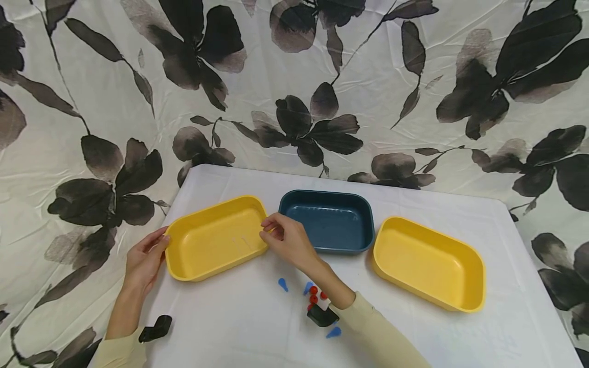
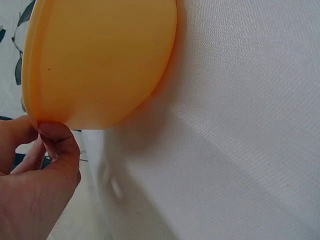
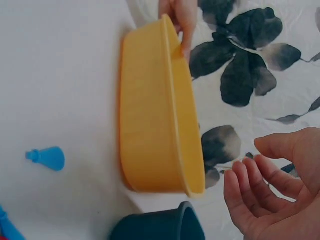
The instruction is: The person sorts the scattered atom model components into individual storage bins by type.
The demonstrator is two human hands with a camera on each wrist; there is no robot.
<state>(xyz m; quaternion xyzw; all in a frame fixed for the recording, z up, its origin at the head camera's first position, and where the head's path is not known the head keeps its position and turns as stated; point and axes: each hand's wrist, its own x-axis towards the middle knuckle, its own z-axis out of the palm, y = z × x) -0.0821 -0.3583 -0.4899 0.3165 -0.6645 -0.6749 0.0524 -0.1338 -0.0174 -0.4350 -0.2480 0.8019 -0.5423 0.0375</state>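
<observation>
My left hand [image 1: 143, 261] pinches the rim of the left yellow tray [image 1: 177, 255] at its left end, thumb and fingers meeting on the edge in the left wrist view. A few thin pale strips [image 1: 241, 244] lie on that tray's floor. My right hand [image 1: 289, 240] hovers at the tray's right end. In the right wrist view this hand [image 3: 277, 185] is apart from the tray [image 3: 150, 105], its fingers loosely bent and the thumb away from them, with nothing seen between.
A dark blue tray [image 1: 329, 222] stands behind the right hand, and another yellow tray [image 1: 428, 263] to its right. Small blue drop-shaped pieces [image 1: 282, 284] and several red balls [image 1: 314, 299] lie in front, partly behind the right forearm. A floral cloth [image 1: 294, 128] hangs behind the table.
</observation>
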